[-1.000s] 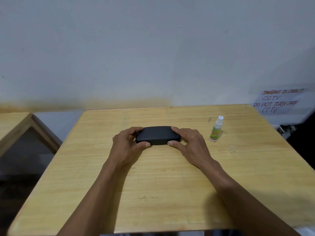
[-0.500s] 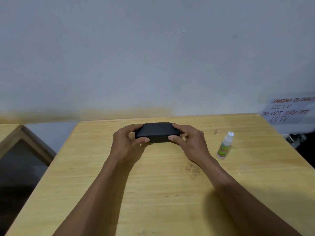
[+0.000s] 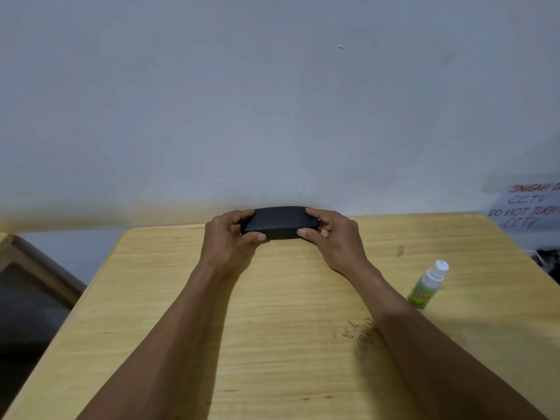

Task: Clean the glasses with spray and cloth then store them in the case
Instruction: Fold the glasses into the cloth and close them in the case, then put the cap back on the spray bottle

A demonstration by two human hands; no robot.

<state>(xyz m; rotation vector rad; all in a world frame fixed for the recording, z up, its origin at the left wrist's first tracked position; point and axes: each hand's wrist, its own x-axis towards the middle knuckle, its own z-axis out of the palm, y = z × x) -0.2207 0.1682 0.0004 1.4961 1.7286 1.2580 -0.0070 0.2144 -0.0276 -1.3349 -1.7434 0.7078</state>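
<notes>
A black glasses case (image 3: 280,222), closed, is held at the far middle of the wooden table (image 3: 272,344). My left hand (image 3: 225,237) grips its left end, thumb on the front and fingers over the top. My right hand (image 3: 331,236) grips its right end the same way. A small spray bottle (image 3: 427,284) with a green label and white cap stands to the right, apart from both hands. No glasses or cloth are visible.
A white wall rises just behind the table's far edge. A paper notice (image 3: 527,207) with handwriting hangs at the right. A second wooden table with a dark top (image 3: 27,286) stands at the left, across a gap.
Both hands have kept their grip on the case and it now sits farther away, near the table's far edge. The view has tilted up, so the bottle appears lower.
</notes>
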